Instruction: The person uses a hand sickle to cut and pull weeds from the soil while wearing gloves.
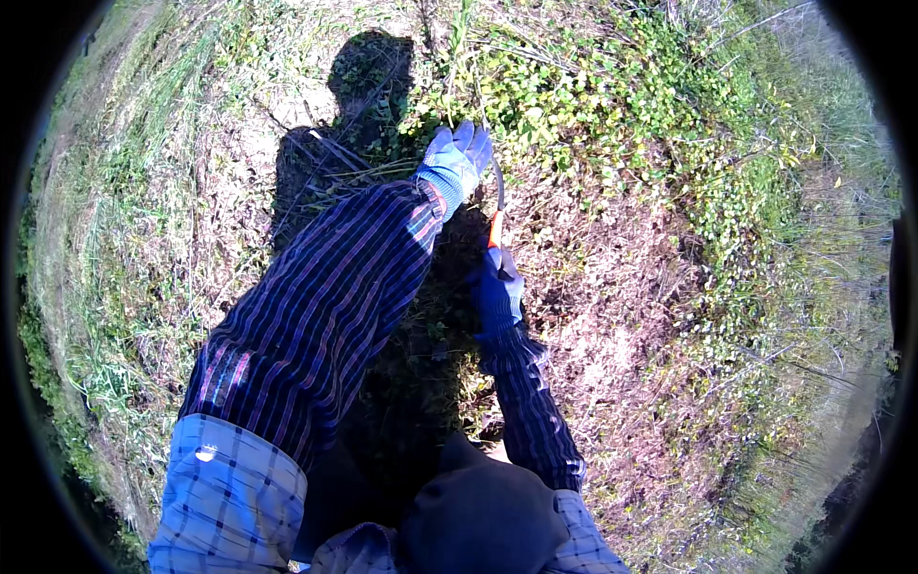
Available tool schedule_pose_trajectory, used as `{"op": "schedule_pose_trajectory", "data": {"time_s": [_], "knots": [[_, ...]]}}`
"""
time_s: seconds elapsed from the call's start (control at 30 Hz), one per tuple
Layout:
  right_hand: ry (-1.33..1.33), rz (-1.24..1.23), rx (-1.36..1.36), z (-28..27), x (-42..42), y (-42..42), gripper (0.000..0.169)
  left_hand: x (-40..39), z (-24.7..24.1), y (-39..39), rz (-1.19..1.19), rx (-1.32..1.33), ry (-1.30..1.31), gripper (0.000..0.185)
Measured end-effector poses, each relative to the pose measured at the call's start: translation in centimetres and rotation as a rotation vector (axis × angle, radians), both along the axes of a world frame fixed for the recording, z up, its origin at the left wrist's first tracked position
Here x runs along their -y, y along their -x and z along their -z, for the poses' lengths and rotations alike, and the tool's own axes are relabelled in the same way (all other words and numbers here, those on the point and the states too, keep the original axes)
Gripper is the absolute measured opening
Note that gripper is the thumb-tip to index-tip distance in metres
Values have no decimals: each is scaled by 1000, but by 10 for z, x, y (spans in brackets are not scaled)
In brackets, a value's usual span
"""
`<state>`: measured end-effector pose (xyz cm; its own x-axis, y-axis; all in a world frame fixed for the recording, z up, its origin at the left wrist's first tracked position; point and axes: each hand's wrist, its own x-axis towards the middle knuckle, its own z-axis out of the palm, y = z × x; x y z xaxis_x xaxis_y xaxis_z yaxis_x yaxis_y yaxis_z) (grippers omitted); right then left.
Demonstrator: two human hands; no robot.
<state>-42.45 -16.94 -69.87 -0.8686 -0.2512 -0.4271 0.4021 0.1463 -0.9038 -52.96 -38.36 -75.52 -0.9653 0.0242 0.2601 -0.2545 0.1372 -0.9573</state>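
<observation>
My right hand (500, 287), in a blue knit glove, grips the orange handle (495, 228) of a sickle. Its thin curved blade (500, 183) reaches forward along the right side of my left hand (457, 159). That hand wears a blue and white glove and is stretched over the leafy growth at the base of some upright green stalks (460, 44). The fingers point away from me, and whether they close around a stem is hidden from this angle. The blade's far end passes beside the fingertips and blends into the stems.
Low leafy plants (574, 107) spread ahead and to the right. Dry litter (595, 287) covers the ground right of my hands. Cut or fallen stalks (337, 152) lie left of my left hand, within my shadow (373, 72). Taller grass (158, 107) grows at far left.
</observation>
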Motion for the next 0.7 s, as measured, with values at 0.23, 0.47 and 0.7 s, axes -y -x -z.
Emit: {"op": "schedule_pose_trajectory", "data": {"time_s": [0.23,0.47,0.7], "knots": [[-112,122,28,1,-28,34,31,8,-33,-7,-66,58,-1384,21],[-267,30,-69,30,-49,-21,36,6,-37,-10,10,377,-1402,21],[-404,-155,95,16,-151,-173,38,25,-27,-65,7,672,-1342,15]]}}
